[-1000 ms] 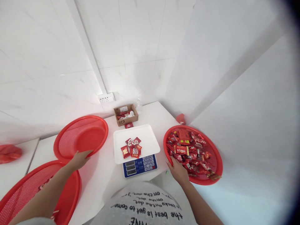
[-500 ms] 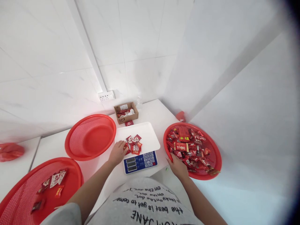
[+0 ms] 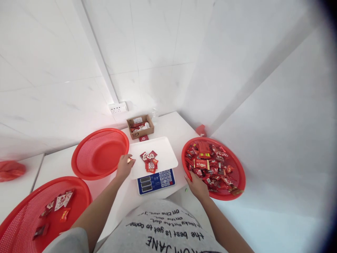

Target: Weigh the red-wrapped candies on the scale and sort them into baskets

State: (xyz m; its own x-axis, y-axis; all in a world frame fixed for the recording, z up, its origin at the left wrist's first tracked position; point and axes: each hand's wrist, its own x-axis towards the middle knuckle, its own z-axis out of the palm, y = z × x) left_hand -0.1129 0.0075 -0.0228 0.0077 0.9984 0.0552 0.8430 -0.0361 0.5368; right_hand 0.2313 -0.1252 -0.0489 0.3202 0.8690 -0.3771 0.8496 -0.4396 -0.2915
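Observation:
My left hand [image 3: 124, 167] is closed at the left edge of the scale's white tray [image 3: 165, 156]; a small wrapped candy shows in part between its fingertips. Several red and white wrapped candies [image 3: 150, 163] lie in a small cluster on that tray, above the scale's blue keypad panel [image 3: 156, 181]. With my right hand [image 3: 198, 186] I grip the near-left rim of a red basket [image 3: 240, 172] heaped with red wrapped candies [image 3: 207, 165]. The fingers of this hand are partly hidden at the rim.
A second red mesh basket [image 3: 105, 154] stands left of the scale with nothing in it. Nearer, a large red basket [image 3: 86, 196] holds a few packets [image 3: 63, 201]. Behind the scale sits a small cardboard box [image 3: 140, 132] of packets. A wall socket [image 3: 118, 108] is above the table.
My left hand has drawn back leftward from the candy cluster, and the red packet it was touching is gone from the tray. My right hand stays on the basket rim.

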